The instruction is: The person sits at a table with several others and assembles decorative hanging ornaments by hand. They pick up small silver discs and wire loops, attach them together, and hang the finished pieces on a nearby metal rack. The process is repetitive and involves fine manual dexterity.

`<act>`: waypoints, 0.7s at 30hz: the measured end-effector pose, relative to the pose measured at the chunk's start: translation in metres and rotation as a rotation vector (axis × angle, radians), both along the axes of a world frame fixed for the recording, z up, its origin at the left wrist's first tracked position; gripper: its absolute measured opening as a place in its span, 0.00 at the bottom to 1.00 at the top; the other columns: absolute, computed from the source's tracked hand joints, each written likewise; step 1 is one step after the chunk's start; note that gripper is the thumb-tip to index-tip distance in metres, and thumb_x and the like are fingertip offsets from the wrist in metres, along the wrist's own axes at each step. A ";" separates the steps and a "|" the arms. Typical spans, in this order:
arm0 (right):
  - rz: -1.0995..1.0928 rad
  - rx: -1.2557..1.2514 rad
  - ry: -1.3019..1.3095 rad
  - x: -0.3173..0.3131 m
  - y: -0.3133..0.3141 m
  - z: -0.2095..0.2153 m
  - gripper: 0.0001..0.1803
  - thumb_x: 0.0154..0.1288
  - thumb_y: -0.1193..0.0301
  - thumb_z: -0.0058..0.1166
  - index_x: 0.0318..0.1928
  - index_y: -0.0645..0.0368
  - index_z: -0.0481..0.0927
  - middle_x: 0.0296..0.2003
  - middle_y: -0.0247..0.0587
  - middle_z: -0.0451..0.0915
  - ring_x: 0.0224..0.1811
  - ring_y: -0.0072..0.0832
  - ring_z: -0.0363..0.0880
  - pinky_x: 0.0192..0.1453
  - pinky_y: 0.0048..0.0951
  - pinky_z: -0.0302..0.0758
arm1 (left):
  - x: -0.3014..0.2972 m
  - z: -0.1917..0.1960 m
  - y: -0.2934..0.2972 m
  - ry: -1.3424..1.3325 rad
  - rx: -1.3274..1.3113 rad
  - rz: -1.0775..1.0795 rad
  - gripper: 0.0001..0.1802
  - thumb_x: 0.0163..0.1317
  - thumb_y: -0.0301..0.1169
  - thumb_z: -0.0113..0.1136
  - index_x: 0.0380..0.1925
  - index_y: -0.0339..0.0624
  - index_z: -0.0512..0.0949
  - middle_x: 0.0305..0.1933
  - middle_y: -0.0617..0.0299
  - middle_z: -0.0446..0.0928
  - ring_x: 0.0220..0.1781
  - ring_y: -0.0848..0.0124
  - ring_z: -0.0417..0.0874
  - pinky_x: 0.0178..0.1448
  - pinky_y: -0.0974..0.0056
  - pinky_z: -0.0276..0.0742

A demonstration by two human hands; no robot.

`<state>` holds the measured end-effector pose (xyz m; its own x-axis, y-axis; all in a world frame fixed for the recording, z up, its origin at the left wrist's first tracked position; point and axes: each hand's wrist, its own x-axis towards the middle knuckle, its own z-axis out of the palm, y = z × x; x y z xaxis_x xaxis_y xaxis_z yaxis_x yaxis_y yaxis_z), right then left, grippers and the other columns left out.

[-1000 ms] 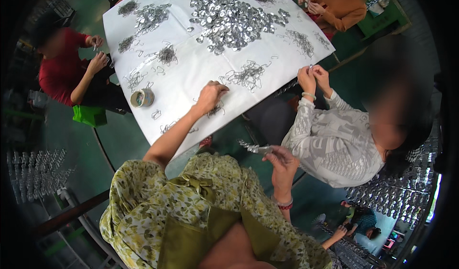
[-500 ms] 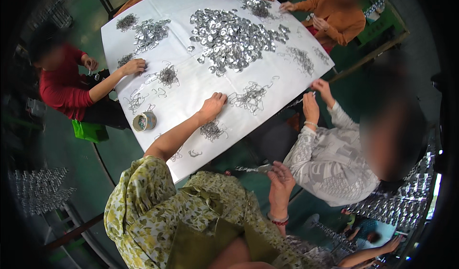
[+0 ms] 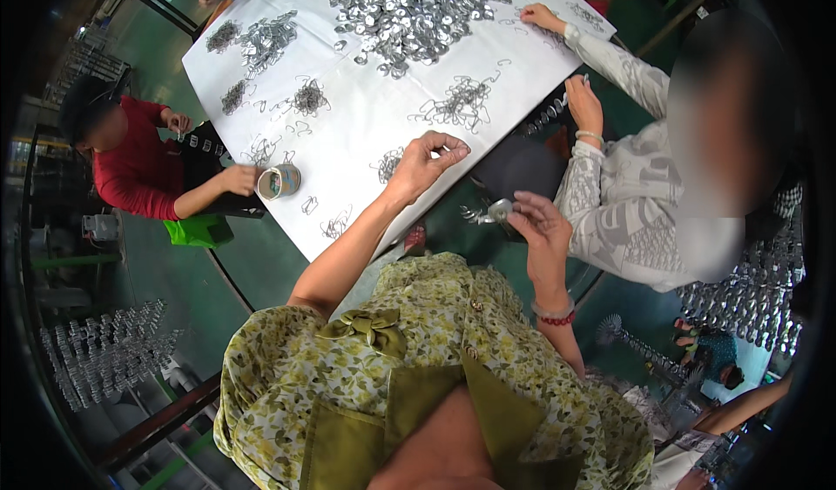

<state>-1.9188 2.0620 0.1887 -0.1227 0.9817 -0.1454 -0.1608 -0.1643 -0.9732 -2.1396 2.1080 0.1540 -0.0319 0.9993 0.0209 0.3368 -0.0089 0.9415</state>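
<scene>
My left hand (image 3: 428,169) is over the near edge of the white table (image 3: 366,98), thumb and fingertips pinched together. Whatever lies between those fingertips is too small to make out. Beyond the table edge, lower and to the right, my right hand (image 3: 542,236) grips a shiny round metal piece (image 3: 500,210) between thumb and fingers. More bright metal bits (image 3: 475,216) dangle to the left of it. A small heap of bent wire hooks (image 3: 389,164) lies beside my left wrist, and a larger heap of wire hooks (image 3: 460,103) is just past my left fingers.
A big pile of silver metal pieces (image 3: 409,15) covers the table's far middle. At the left edge stands a small round tub (image 3: 279,182), near the hand of a person in red (image 3: 139,163). Close on my right sits a person in a grey-white patterned top (image 3: 627,176).
My left hand has moved from the tabletop, back and right toward my right hand. My right hand has risen with the metal piece. The neighbour on the right now reaches across the table.
</scene>
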 end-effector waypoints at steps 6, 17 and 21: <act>0.100 0.071 -0.027 0.014 0.013 -0.025 0.15 0.55 0.84 0.57 0.46 0.67 0.77 0.34 0.37 0.80 0.36 0.18 0.76 0.43 0.18 0.74 | 0.016 0.039 -0.025 -0.302 -0.268 -0.077 0.11 0.59 0.33 0.61 0.34 0.35 0.78 0.32 0.63 0.78 0.28 0.78 0.77 0.27 0.74 0.73; 0.144 0.033 0.017 0.021 0.009 -0.022 0.14 0.55 0.85 0.56 0.45 0.67 0.77 0.33 0.35 0.80 0.35 0.17 0.77 0.40 0.16 0.75 | 0.047 0.056 -0.040 -0.405 -0.283 -0.156 0.11 0.61 0.33 0.59 0.37 0.35 0.80 0.30 0.62 0.78 0.32 0.79 0.77 0.25 0.74 0.72; 0.143 0.089 -0.128 0.023 0.011 -0.014 0.13 0.55 0.83 0.58 0.43 0.67 0.78 0.33 0.36 0.80 0.35 0.17 0.78 0.40 0.17 0.76 | 0.047 0.059 -0.035 -0.209 -0.243 -0.188 0.11 0.60 0.33 0.60 0.35 0.35 0.82 0.28 0.62 0.78 0.27 0.79 0.76 0.24 0.75 0.71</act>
